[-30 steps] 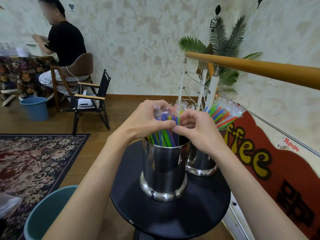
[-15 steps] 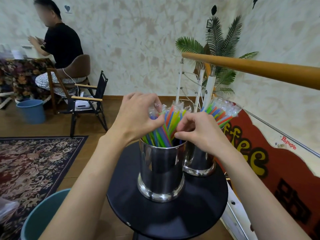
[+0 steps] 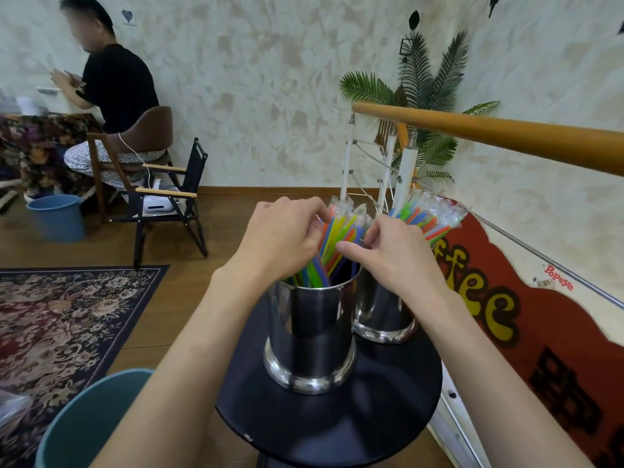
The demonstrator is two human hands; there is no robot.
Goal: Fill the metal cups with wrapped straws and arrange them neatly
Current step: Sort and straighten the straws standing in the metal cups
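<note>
Two shiny metal cups stand on a small round black table (image 3: pixel 337 430). The near cup (image 3: pixel 310 336) holds a bundle of wrapped coloured straws (image 3: pixel 341 231) that lean to the right. My left hand (image 3: pixel 280 241) curls its fingers round the left side of that bundle near the tops. My right hand (image 3: pixel 388 251) pinches the straws from the right, thumb and fingers on them. Behind my right hand the far cup (image 3: pixel 381 312) holds a second bundle of wrapped straws (image 3: pixel 429 214) fanning to the right.
A teal bin (image 3: pixel 84 423) sits at the lower left by a patterned rug (image 3: pixel 60 319). A wooden handrail (image 3: pixel 506 136) runs overhead at right, above a red sign (image 3: pixel 526 315). Far left, a seated person (image 3: pixel 108 89), a folding chair (image 3: pixel 169 204) and a blue bucket (image 3: pixel 57 217).
My hands, pressed together over the near cup's straws a second ago, have drawn apart. The straw tops now show between them and lean to the right.
</note>
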